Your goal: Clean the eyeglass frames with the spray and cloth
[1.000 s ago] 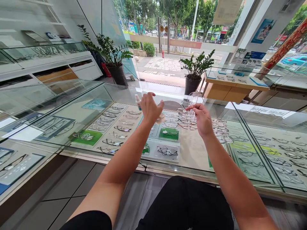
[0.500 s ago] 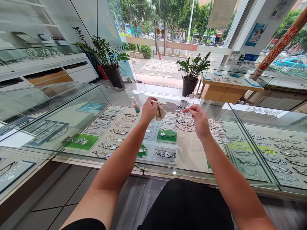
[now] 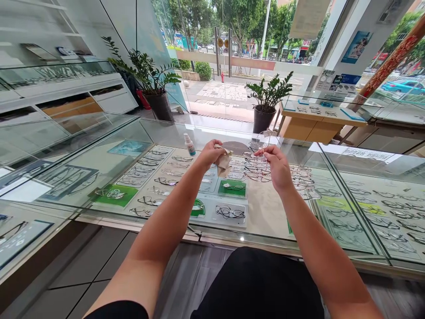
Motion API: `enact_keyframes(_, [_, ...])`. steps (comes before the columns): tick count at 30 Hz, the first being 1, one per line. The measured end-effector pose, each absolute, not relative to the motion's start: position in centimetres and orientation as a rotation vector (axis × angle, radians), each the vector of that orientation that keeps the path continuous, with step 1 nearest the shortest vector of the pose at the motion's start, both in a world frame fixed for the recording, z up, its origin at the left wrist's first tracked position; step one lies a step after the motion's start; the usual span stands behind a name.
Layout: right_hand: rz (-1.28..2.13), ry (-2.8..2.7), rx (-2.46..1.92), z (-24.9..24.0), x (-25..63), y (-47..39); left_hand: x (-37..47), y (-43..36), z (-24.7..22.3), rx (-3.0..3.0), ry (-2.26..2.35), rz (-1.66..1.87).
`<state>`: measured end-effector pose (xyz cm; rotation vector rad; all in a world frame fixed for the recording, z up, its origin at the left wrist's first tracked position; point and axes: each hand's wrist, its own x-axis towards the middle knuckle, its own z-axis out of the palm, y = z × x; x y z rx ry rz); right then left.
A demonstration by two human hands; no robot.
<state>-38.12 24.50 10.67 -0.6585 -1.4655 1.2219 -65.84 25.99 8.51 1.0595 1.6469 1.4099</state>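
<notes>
My left hand (image 3: 212,153) grips a crumpled beige cloth (image 3: 223,165), which hangs from its fingers over the glass counter. My right hand (image 3: 276,165), its fingertips pinched together, holds a thin-framed pair of glasses (image 3: 269,139) by a slender part; their clear lenses are hard to make out against the glass. A gap separates the two hands. Beyond my left hand a small white spray bottle (image 3: 189,145) stands upright on the counter. Under the glass, rows of spectacles (image 3: 257,170) lie below and between my hands.
The glass display counter (image 3: 262,232) runs across in front of me, holding green trays (image 3: 232,188) and many frames. Two potted plants (image 3: 264,117) stand behind it, before a glass door. A wooden display table (image 3: 307,126) is at the back right.
My left hand has turned and shifted slightly right and down, and the cloth now hangs bunched differently. My right hand still holds the glasses in nearly the same place.
</notes>
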Motion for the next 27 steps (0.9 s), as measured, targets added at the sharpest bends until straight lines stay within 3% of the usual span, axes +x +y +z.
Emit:
enact_keyframes(6, [1.223, -1.454, -0.653, 10.8, -38.2, 24.2, -66.9, 26.0, 7.7, 1.245, 2.057, 1.259])
enact_keyframes(14, [1.237, -1.436, -0.647, 10.8, -38.4, 24.2, -67.9, 27.3, 7.5, 0.964, 1.819, 1.443])
enact_keyframes(20, [1.238, -1.416, -0.643, 10.6, -38.6, 24.3, -67.4, 26.3, 7.9, 1.149, 2.087, 1.485])
enact_keyframes(27, [1.245, -1.428, -0.673, 10.9, -38.7, 24.1, -65.9, 25.2, 8.0, 1.988, 1.966, 0.636])
